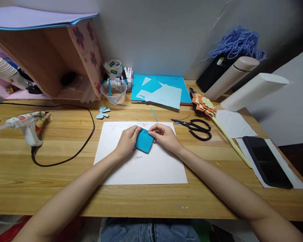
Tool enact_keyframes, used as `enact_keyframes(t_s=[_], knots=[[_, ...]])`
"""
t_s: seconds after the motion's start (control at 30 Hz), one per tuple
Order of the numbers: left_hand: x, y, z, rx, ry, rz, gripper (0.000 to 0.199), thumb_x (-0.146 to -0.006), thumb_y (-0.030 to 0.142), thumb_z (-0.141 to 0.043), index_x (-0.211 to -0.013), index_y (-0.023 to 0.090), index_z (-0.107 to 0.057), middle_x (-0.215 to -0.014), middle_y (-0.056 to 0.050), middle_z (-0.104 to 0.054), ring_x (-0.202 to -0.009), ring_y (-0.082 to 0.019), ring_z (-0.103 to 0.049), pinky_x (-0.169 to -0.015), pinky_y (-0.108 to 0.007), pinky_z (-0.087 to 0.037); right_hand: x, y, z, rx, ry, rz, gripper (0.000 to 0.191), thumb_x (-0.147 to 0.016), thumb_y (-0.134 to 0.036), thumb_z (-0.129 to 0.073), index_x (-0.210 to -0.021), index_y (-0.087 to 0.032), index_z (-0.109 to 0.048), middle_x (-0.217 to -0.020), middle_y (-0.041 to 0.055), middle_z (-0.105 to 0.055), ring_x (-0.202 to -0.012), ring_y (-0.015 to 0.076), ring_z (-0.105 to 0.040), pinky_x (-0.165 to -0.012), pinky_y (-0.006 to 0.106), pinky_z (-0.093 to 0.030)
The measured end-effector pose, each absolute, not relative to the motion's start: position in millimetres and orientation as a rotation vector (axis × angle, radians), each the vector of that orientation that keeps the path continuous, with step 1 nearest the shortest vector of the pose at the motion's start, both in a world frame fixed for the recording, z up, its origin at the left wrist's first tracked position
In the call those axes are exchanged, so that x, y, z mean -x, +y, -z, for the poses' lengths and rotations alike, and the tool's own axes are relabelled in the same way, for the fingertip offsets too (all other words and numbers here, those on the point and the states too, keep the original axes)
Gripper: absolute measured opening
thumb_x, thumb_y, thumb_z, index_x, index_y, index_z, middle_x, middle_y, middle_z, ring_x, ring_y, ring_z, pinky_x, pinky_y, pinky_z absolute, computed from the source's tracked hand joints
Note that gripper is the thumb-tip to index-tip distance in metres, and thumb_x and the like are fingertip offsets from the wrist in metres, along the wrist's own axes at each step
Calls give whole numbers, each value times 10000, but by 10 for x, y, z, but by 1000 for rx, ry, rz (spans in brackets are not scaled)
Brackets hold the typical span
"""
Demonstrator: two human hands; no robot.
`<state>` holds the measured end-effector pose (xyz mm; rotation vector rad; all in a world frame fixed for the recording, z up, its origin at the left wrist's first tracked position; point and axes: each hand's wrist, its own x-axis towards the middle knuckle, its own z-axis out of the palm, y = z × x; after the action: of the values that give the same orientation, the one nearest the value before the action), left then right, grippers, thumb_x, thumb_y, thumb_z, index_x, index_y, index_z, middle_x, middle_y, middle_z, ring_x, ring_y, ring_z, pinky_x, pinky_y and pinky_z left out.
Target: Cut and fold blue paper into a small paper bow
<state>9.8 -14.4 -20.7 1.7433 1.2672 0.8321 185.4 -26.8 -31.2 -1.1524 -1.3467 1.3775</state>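
Observation:
A small blue paper square [144, 140] is held between both hands above a white sheet [116, 173] marked with small smudges. My left hand [128, 138] pinches its upper left edge, thumb on top. On the other side, the fingertips of my right hand [164, 135] are closed on the upper right corner. A thin blue strip [154, 115] lies just beyond the sheet. Black-handled scissors [192, 126] rest to the right of the sheet. Cut light-blue paper pieces [103, 112] lie past its upper left corner.
A glue gun [27, 126] with a looping black cord is at left. Behind stand a clear cup [113, 92], markers and a blue folder [138, 82] with paper scraps. At right are an orange paper flower [204, 105], a phone [267, 161] and a bottle [232, 77].

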Motion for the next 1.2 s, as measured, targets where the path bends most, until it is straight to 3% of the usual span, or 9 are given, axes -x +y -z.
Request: enact_keyframes(t_s=[0.23, 0.43, 0.67, 0.9, 1.2], knots=[[-89, -137, 200, -1752, 1252, -779, 336, -877, 391, -383, -617, 184, -435, -569, 28, -417, -562, -123, -401, -554, -243, -300, -1858, -258, 340, 1177, -1280, -1397, 256, -658, -376, -718, -719, -154, -608, -647, -4, -607, -573, 107, -563, -528, 234, -475], [-73, -139, 148, -1668, 1173, -795, 342, -852, 411, -422, -625, 167, -499, -608, 17, -457, -600, -125, -413, -578, -239, -316, -1865, -259, 345, 1172, -1344, -1378, 228, -680, -363, -701, -726, -161, -604, -685, 7, -616, -621, 120, -581, -560, 244, -489], [-84, -162, 171, -1488, 1155, -833, 363, -836, 424, -439, -587, 162, -465, -575, 27, -402, -571, -112, -369, -547, -232, -302, -1860, -267, 339, 1161, -1424, -1282, 221, -714, -373, -671, -735, -165, -600, -698, 16, -600, -635, 125, -566, -568, 250, -481], [-74, -126, 154, -1590, 1078, -684, 291, -845, 414, -434, -813, 165, -582, -676, 7, -521, -624, -133, -432, -579, -232, -338, -1863, -270, 314, 1189, -1287, -1223, 272, -709, -419, -669, -735, -172, -558, -606, -29, -547, -417, 74, -486, -394, 219, -403], [-94, -109, 151, -1427, 1121, -711, 320, -786, 456, -512, -694, 150, -524, -596, 26, -443, -546, -102, -382, -504, -224, -294, -1868, -258, 337, 1147, -1264, -1390, 267, -736, -415, -644, -797, -184, -525, -570, -57, -556, -446, 85, -541, -444, 207, -431]])
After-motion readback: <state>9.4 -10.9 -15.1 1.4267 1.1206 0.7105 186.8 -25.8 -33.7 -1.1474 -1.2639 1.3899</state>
